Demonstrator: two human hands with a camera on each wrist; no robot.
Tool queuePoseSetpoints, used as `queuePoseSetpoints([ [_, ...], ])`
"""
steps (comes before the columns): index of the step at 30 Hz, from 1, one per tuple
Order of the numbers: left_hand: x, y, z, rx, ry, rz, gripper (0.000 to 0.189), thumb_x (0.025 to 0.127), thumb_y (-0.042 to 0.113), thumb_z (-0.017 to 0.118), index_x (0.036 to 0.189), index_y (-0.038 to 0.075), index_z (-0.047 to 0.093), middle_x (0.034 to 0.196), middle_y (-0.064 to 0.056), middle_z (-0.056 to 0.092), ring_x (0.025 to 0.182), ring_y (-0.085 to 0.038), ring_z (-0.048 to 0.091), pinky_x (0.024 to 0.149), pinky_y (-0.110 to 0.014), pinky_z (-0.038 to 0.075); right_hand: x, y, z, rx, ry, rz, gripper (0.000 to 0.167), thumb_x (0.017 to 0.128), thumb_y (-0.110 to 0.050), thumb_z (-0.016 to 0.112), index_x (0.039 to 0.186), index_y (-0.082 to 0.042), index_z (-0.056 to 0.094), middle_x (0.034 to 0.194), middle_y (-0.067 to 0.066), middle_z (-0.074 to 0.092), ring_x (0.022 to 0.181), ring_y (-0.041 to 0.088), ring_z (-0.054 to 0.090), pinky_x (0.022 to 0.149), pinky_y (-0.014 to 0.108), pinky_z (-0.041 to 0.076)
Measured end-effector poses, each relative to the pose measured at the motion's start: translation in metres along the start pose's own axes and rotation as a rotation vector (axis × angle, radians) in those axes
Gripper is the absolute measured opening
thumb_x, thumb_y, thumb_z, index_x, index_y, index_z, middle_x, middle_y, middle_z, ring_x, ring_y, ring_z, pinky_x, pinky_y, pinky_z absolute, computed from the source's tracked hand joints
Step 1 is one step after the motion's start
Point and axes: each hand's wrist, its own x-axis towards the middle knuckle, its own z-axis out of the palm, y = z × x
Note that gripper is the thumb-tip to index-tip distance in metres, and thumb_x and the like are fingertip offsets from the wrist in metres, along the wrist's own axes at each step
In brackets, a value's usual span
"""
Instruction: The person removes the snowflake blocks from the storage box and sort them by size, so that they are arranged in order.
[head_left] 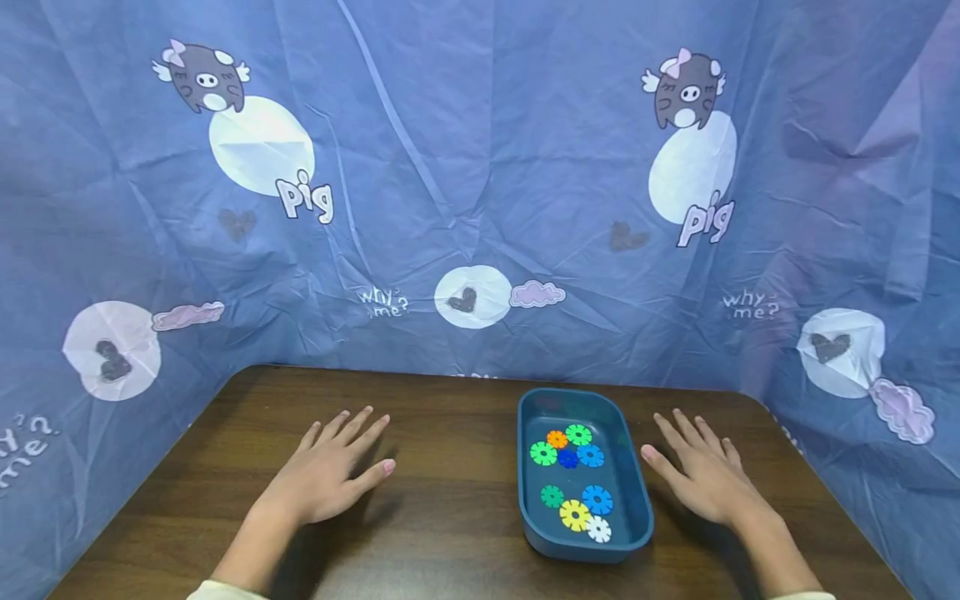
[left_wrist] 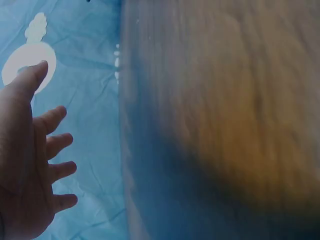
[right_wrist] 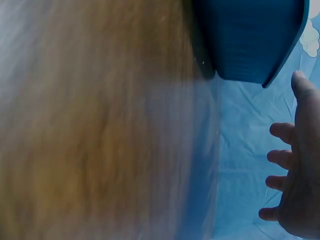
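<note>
Hands: both lie flat on the table [head_left: 450, 517], palms down, fingers straight and slightly spread, holding nothing.
Left hand [head_left: 330, 475]: rests left of centre, well apart from the tray, touching only the wood.
Right hand [head_left: 701, 475]: rests just beside the right wall of the tray, thumb nearest it; whether the thumb touches the wall cannot be told.
Tray [head_left: 637, 500]: a dark blue, shallow, round-cornered plastic tray, right of centre, long side running near to far.
Gear discs [head_left: 570, 450]: small toothed plastic pieces lying flat on the tray floor, a far cluster of green, orange, blue and light blue, and a near cluster [head_left: 581, 510] of green, blue, yellow and white.
Handling: the discs look light, stiff and smooth, likely slippery when flat; a fingertip pinch across the toothed edge would suit best. The tray looks rigid and light, best taken by its rim on the long sides.
Head view: shows both hands, tray contents and the blue cartoon-pig cloth [head_left: 480, 183] behind.
Wrist views: blurred; the right one shows the tray's outer wall [right_wrist: 250, 40] from low down and the right hand's fingers [right_wrist: 282, 157] spread, not the discs; the left shows only the left hand's spread fingers [left_wrist: 55, 145], wood and cloth.
</note>
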Motion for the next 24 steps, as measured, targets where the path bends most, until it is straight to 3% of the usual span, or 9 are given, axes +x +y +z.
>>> queuePoseSetpoints([
  [7, 0.019, 0.016, 0.002, 0.010, -0.024, 0.069, 0.069, 0.103, 0.064, 0.040, 0.159, 0.022, 0.040, 0.163, -0.010, 0.036, 0.147, -0.043, 0.034, 0.117, -0.068, 0.021, 0.011, -0.010, 0.003, 0.055, 0.021, -0.035, 0.071, 0.108, -0.056, 0.037, 0.160, -0.007, 0.033, 0.160, 0.029, 0.032, 0.142, 0.058, 0.029, 0.102, 0.082, 0.025],
  [14, 0.044, 0.037, 0.004, 0.036, -0.031, 0.181, 0.068, 0.104, 0.062, 0.042, 0.158, 0.021, 0.041, 0.161, -0.011, 0.040, 0.145, -0.040, 0.038, 0.117, -0.063, 0.026, 0.022, -0.017, 0.007, 0.149, 0.046, -0.087, 0.069, 0.109, -0.050, 0.040, 0.158, -0.002, 0.034, 0.151, 0.032, 0.044, 0.136, 0.056, 0.041, 0.104, 0.075, 0.033],
  [21, 0.068, 0.065, 0.008, 0.077, -0.054, 0.289, 0.067, 0.104, 0.062, 0.039, 0.159, 0.023, 0.040, 0.160, -0.007, 0.042, 0.146, -0.032, 0.038, 0.117, -0.058, 0.029, 0.029, -0.021, 0.011, 0.271, 0.077, -0.072, 0.062, 0.110, -0.042, 0.043, 0.155, 0.001, 0.039, 0.150, 0.030, 0.047, 0.135, 0.050, 0.047, 0.105, 0.067, 0.040],
  [24, 0.077, 0.079, 0.009, 0.100, -0.063, 0.343, 0.068, 0.105, 0.064, 0.035, 0.159, 0.023, 0.040, 0.159, -0.007, 0.044, 0.145, -0.030, 0.040, 0.117, -0.056, 0.030, 0.030, -0.021, 0.014, 0.343, 0.113, -0.054, 0.057, 0.111, -0.039, 0.044, 0.152, 0.001, 0.045, 0.143, 0.027, 0.056, 0.127, 0.044, 0.057, 0.102, 0.062, 0.046],
])
